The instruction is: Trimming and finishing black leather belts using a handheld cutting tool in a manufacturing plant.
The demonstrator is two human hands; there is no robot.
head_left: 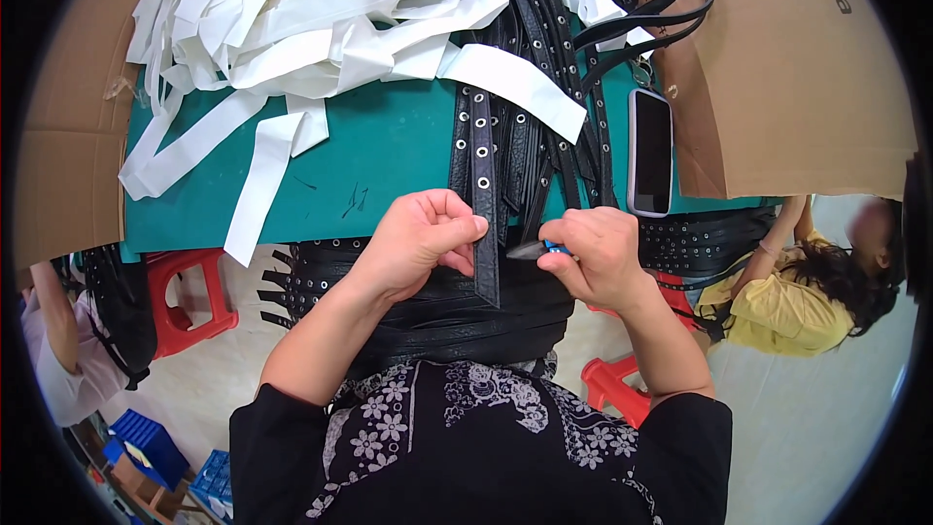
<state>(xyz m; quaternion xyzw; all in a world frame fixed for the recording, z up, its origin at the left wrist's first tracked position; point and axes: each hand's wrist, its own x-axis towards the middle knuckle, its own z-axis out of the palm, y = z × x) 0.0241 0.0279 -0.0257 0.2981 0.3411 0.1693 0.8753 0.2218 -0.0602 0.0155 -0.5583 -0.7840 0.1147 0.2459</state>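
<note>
My left hand point(418, 241) pinches the edge of a black leather-look strap point(486, 267) studded with silver eyelets. Its pointed end hangs past the front edge of the green table, over my lap. Just right of that strap, my right hand point(603, 251) is closed around small thread snips point(526, 251), with a bit of blue handle showing between the fingers. The blades point left toward the strap; whether they touch it I cannot tell. More black eyelet straps point(530, 49) run up the table behind, and a bundle of black straps point(437, 316) lies across my lap.
White fabric strips point(321, 19) are heaped at the far left of the green table point(379, 136). A phone point(650, 151) lies at the right, next to a cardboard box point(797, 78). Red stools point(194, 297) stand below. A person in yellow point(787, 306) sits at right, another person at left.
</note>
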